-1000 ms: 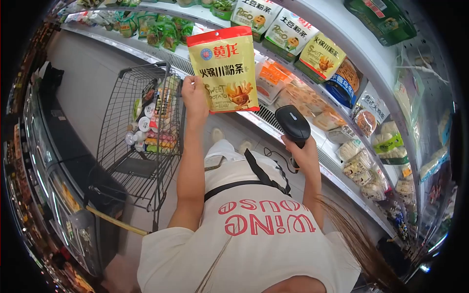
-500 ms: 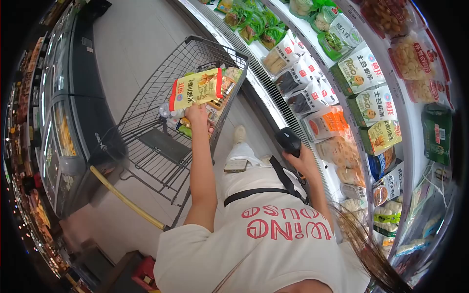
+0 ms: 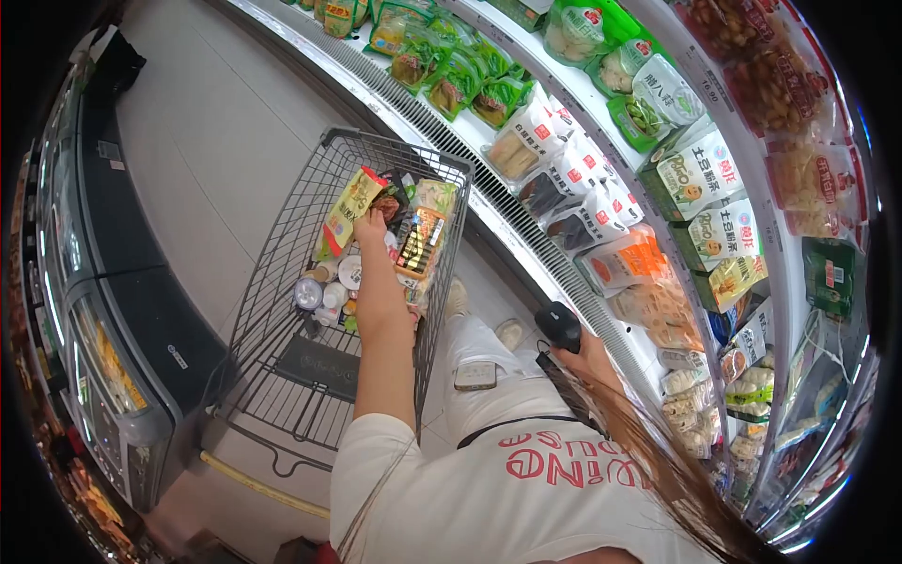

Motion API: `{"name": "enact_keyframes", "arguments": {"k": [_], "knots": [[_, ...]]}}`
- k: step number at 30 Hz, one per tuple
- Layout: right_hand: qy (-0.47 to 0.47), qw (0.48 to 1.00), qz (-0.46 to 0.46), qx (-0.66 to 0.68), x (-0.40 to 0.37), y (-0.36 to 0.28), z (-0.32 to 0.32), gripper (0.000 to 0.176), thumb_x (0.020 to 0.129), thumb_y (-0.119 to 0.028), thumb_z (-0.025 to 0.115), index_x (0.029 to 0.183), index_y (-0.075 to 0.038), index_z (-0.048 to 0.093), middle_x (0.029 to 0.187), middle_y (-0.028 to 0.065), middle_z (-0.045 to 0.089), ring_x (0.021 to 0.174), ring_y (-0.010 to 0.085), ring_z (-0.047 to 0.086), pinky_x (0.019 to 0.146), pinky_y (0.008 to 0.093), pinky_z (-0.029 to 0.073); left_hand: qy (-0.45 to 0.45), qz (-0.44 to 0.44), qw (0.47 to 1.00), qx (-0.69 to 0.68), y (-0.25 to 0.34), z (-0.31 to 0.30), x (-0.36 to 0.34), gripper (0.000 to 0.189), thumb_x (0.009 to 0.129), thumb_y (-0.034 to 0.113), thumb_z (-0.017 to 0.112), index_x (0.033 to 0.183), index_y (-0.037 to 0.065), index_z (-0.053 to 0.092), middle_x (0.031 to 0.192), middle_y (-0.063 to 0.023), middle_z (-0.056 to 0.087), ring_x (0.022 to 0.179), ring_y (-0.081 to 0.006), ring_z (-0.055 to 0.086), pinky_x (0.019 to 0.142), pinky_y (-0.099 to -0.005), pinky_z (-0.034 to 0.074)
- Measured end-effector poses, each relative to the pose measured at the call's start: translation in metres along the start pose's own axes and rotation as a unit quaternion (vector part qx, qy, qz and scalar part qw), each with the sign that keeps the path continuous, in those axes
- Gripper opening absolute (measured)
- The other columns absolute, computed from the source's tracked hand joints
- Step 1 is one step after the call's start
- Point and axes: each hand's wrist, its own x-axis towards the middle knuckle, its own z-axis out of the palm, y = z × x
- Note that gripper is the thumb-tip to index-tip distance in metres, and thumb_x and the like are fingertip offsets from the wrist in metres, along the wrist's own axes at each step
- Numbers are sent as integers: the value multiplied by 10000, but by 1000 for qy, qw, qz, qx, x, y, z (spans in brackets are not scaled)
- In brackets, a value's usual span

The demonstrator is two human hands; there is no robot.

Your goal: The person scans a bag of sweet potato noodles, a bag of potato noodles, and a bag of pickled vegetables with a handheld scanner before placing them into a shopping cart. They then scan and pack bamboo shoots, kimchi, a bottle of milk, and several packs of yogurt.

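Note:
My left hand [image 3: 370,228] is closed on the edge of a yellow and red food packet [image 3: 346,214], which stands tilted in the far left part of the shopping cart [image 3: 272,254]. Beside the packet lie a tray of packed food [image 3: 420,242] with an orange label, a clear bottle [image 3: 307,293] and several small tubs and packs. My right hand [image 3: 588,360], held near the shelf edge, grips a black handheld device [image 3: 559,325] with a rounded head, probably a scanner. Part of its handle is hidden by the fingers.
On the right, a chilled shelf [image 3: 442,141] carries bagged vegetables, corn packs [image 3: 532,132] and boxed noodles [image 3: 700,179]. A grey freezer cabinet [image 3: 141,329] lines the left, across the tiled floor [image 3: 216,122]. The cart's yellow handle [image 3: 263,484] is at the lower left.
My left hand has carried the yellow packet down into the cart, turning it from flat to tilted. The view has shifted; my right hand still grips the black device.

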Motion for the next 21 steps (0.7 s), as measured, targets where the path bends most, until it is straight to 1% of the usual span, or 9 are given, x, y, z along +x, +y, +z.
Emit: {"name": "enact_keyframes", "arguments": {"k": [1, 5, 7, 10, 12, 14, 16, 18, 21], "knots": [[5, 1000, 6, -4, 1, 2, 1, 507, 756, -200, 724, 1186, 13, 558, 904, 194, 674, 842, 277, 662, 786, 357, 493, 4, -51, 999, 13, -1, 0, 3, 530, 990, 165, 338, 1454, -66, 229, 1524, -108, 288, 1404, -337, 282, 1123, -455, 346], [16, 999, 37, 8, -1, -10, -2, 483, 753, -197, 719, 1162, 12, 570, 909, 189, 675, 840, 271, 660, 787, 359, 493, -9, -83, 996, 42, -1, 0, -15, 518, 970, 25, 343, 1463, -68, 212, 1530, -146, 264, 1380, -326, 329, 1094, -456, 389], [0, 998, 50, 31, 2, -16, -1, 477, 750, -203, 724, 1149, 11, 575, 907, 191, 675, 841, 277, 660, 786, 362, 493, -134, -91, 978, 134, 9, -25, -1, 532, 963, 22, 377, 1455, -79, 203, 1518, -168, 282, 1353, -342, 372, 1073, -463, 415], [9, 997, 67, 22, -1, -6, -6, 475, 751, -253, 727, 1097, 26, 561, 897, 229, 673, 857, 353, 664, 780, 391, 496, -45, -34, 962, 268, 12, -33, 19, 380, 927, 99, 507, 1240, -109, 448, 1279, -220, 516, 1118, -374, 580, 901, -416, 534], [40, 998, 22, 33, -3, 11, -5, 471, 749, -262, 722, 1080, 28, 555, 883, 272, 659, 853, 420, 646, 761, 434, 500, -88, 56, 883, 457, 7, -3, -30, 270, 914, 95, 540, 1129, -64, 498, 1157, -196, 583, 971, -301, 632, 806, -349, 549], [66, 997, 13, 24, -5, 19, -8, 454, 741, -252, 723, 1058, 23, 550, 866, 279, 659, 832, 445, 641, 750, 471, 509, -159, 175, 824, 514, -17, 33, -132, 175, 919, 103, 569, 1029, -28, 532, 1025, -125, 621, 874, -216, 641, 731, -296, 535], [90, 995, 11, 34, -13, 20, -16, 487, 741, -245, 729, 1100, 28, 543, 885, 275, 658, 837, 437, 646, 754, 462, 506, -256, 245, 751, 557, -54, 46, -211, 121, 935, 97, 566, 988, -7, 536, 929, -74, 626, 788, -152, 621, 694, -268, 515], [119, 992, -4, 42, -13, 42, -14, 483, 734, -233, 730, 1097, 25, 544, 890, 276, 656, 843, 438, 643, 760, 461, 506, -372, 186, 742, 525, -107, 61, -284, 94, 943, 66, 543, 1016, 7, 549, 909, -71, 628, 783, -128, 607, 704, -246, 508], [141, 989, -7, 53, -24, 62, -14, 478, 725, -216, 733, 1094, 22, 544, 900, 272, 655, 853, 439, 640, 764, 458, 504, -502, 149, 665, 533, -191, 92, -377, 108, 941, 64, 547, 1026, 2, 570, 881, -59, 633, 777, -110, 599, 702, -247, 499]]}}
